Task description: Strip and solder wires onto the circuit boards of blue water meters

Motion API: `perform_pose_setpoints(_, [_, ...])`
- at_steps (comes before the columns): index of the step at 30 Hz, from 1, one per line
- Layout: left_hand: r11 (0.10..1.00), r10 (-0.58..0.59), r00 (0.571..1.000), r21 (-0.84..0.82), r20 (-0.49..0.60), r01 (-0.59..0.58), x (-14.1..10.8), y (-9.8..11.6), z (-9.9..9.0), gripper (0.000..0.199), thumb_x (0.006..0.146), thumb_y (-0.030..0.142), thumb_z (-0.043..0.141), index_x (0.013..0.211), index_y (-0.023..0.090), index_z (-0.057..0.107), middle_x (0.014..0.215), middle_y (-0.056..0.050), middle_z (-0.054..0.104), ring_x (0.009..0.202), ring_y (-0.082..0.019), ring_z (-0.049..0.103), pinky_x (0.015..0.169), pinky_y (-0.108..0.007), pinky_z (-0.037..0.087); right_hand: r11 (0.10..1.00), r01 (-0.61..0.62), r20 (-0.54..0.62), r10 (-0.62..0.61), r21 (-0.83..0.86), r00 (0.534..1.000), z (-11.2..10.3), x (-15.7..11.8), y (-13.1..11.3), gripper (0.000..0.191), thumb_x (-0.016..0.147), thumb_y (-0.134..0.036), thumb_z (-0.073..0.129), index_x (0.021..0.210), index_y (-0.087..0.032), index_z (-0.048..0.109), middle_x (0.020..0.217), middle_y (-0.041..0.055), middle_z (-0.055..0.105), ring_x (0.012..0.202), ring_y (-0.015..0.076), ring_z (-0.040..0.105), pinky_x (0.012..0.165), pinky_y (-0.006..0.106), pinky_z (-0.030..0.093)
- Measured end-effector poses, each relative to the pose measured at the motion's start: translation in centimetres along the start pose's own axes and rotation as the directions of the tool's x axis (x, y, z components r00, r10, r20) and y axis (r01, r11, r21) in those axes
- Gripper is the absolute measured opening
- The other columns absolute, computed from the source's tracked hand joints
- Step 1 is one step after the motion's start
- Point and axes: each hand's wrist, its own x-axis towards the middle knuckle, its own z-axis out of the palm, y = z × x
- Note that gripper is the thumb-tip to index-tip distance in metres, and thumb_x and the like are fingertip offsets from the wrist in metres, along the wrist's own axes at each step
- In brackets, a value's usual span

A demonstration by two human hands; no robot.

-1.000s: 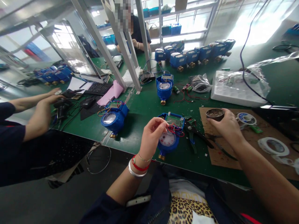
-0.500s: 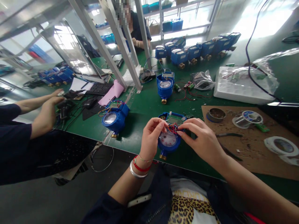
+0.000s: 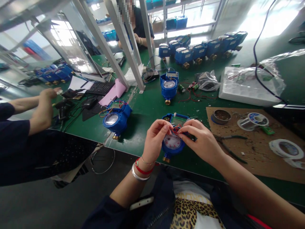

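In front of me a blue water meter (image 3: pixel 172 147) with a round clear dial and a brass fitting lies at the table's front edge. Its top box shows a green circuit board (image 3: pixel 178 118). Thin red and other coloured wires (image 3: pixel 175 128) are bunched above the dial. My left hand (image 3: pixel 156 135) is closed in a pinch on the wires at the dial's left. From the right, my right hand (image 3: pixel 199 136) pinches the same bunch between thumb and fingers. The fingertips hide the wire ends.
Wired blue meters stand left (image 3: pixel 116 119) and behind (image 3: pixel 169 87). On the right, a cardboard sheet (image 3: pixel 228 156) carries pliers (image 3: pixel 232 137), a solder spool (image 3: pixel 254 122), a round tin (image 3: pixel 221 116) and a tape roll (image 3: pixel 286 149). A white foam tray (image 3: pixel 243 95) sits beyond; a co-worker's arms (image 3: pixel 43 105) are at left.
My right hand has shifted slightly left, closer to my left hand, over the wires. More of the pliers shows. The co-worker's hands at left have moved a little left and up.
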Motion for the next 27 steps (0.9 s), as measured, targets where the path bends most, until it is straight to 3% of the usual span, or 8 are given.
perform_pose_setpoints(3, [1.000, -0.001, 0.999, 0.025, 0.044, 0.000, 0.0, 0.1, -0.3, 0.010, 0.093, 0.025, 0.056, 0.088, 0.017, 0.059, 0.088, -0.003, 0.061, 0.072, -0.010, 0.053, 0.074, -0.024, 0.045, 0.999, -0.034, -0.042, 0.035, 0.022, 0.998, 0.2, 0.1, 0.3, 0.002, 0.087, -0.017, 0.062, 0.087, -0.018, 0.064, 0.091, 0.0044, 0.060, 0.089, 0.0159, 0.057, 0.081, 0.030, 0.047])
perform_pose_setpoints(6, [0.987, 0.004, 0.984, 0.159, 0.180, -0.033, -0.1, 0.5, -1.1, 0.009, 0.093, 0.025, 0.056, 0.090, 0.017, 0.060, 0.090, -0.003, 0.062, 0.074, -0.011, 0.057, 0.072, -0.024, 0.047, 0.997, -0.072, -0.090, 0.073, 0.013, 0.993, 0.4, 0.2, 0.5, 0.004, 0.088, -0.019, 0.061, 0.084, -0.019, 0.061, 0.089, 0.0042, 0.060, 0.089, 0.0169, 0.058, 0.080, 0.031, 0.047])
perform_pose_setpoints(11, [0.838, 0.115, 0.870, 0.424, 0.479, -0.344, 0.2, 1.1, -2.4, 0.009, 0.093, 0.018, 0.055, 0.092, 0.018, 0.063, 0.094, -0.006, 0.069, 0.092, -0.016, 0.064, 0.083, -0.028, 0.050, 0.992, -0.125, -0.150, 0.126, 0.017, 0.981, 1.0, 0.3, 0.3, 0.007, 0.088, -0.020, 0.060, 0.081, -0.019, 0.059, 0.085, 0.0036, 0.059, 0.081, 0.0162, 0.057, 0.073, 0.031, 0.047])
perform_pose_setpoints(15, [0.736, 0.156, 0.806, 0.477, 0.571, -0.481, 0.4, 1.2, -2.6, 0.012, 0.094, 0.016, 0.053, 0.098, 0.018, 0.064, 0.102, -0.006, 0.072, 0.096, -0.016, 0.066, 0.086, -0.029, 0.051, 0.985, -0.169, -0.177, 0.172, 0.029, 0.969, 1.2, 0.5, -0.1, 0.007, 0.088, -0.019, 0.061, 0.081, -0.019, 0.059, 0.086, 0.0031, 0.060, 0.080, 0.0151, 0.056, 0.073, 0.030, 0.047])
perform_pose_setpoints(18, [0.735, 0.167, 0.831, 0.495, 0.530, -0.463, 0.3, 1.1, -2.1, 0.012, 0.095, 0.015, 0.052, 0.098, 0.019, 0.063, 0.110, -0.007, 0.071, 0.102, -0.016, 0.066, 0.089, -0.030, 0.051, 0.980, -0.192, -0.183, 0.199, 0.055, 0.963, 1.2, 0.5, -0.2, 0.007, 0.088, -0.020, 0.062, 0.081, -0.019, 0.060, 0.086, 0.0026, 0.059, 0.080, 0.0145, 0.056, 0.073, 0.029, 0.047])
perform_pose_setpoints(23, [0.841, 0.102, 0.936, 0.473, 0.336, -0.261, -0.1, 1.2, -0.8, 0.009, 0.096, 0.020, 0.051, 0.096, 0.019, 0.060, 0.112, -0.006, 0.070, 0.104, -0.017, 0.066, 0.090, -0.030, 0.051, 0.977, -0.184, -0.259, 0.206, 0.107, 0.944, 1.5, -0.3, -0.2, 0.004, 0.089, -0.019, 0.061, 0.086, -0.020, 0.062, 0.091, 0.0034, 0.060, 0.084, 0.0145, 0.059, 0.073, 0.028, 0.049])
perform_pose_setpoints(27, [0.915, 0.055, 0.981, 0.384, 0.188, -0.125, -0.4, 1.2, -0.1, 0.009, 0.095, 0.024, 0.053, 0.094, 0.019, 0.060, 0.112, -0.007, 0.070, 0.105, -0.019, 0.066, 0.092, -0.031, 0.051, 0.999, 0.038, -0.303, -0.042, -0.020, 0.952, 2.1, -1.1, 0.3, 0.008, 0.087, -0.015, 0.062, 0.090, -0.022, 0.063, 0.093, 0.0039, 0.064, 0.087, 0.0160, 0.060, 0.080, 0.033, 0.050])
